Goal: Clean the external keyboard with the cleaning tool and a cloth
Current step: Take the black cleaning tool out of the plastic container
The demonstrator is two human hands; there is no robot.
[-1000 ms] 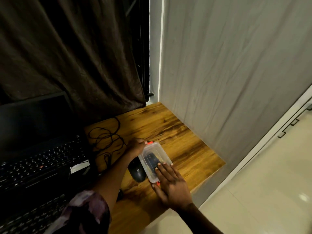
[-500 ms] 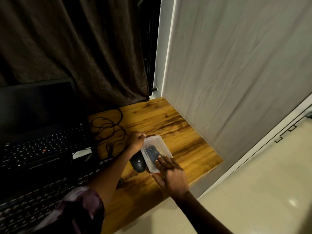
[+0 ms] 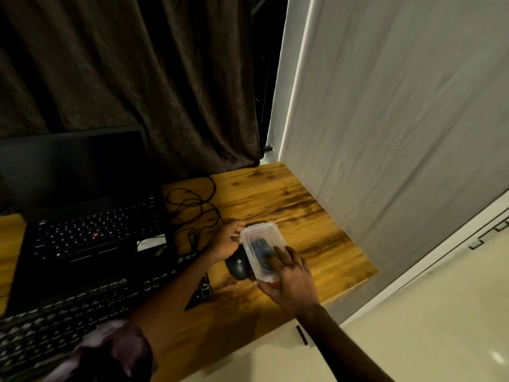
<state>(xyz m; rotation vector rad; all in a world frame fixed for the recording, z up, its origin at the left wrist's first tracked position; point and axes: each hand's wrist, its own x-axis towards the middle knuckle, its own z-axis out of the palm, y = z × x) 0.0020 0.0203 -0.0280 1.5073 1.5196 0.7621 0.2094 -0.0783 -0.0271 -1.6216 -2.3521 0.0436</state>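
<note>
A clear plastic box (image 3: pixel 259 238) with red clips lies on the wooden desk (image 3: pixel 303 216), with a dark blue object inside, likely the cleaning tool. My left hand (image 3: pixel 228 241) grips the box's far left corner. My right hand (image 3: pixel 289 277) lies over its near end, fingers on the lid and thumb under the near red clip. The black external keyboard (image 3: pixel 82 307) stretches along the desk's near left, partly under my left forearm. No cloth shows.
An open black laptop (image 3: pixel 91 224) stands behind the keyboard. A black mouse (image 3: pixel 238 266) sits just left of the box, its cable coiled (image 3: pixel 192 205) behind. A dark curtain hangs at the back, a white wall panel bounds the right, and the desk edge drops to a pale floor.
The view has shifted, with the hands and box lower left in frame. My right hand has slid further over the lid's near end. The box stays in place.
</note>
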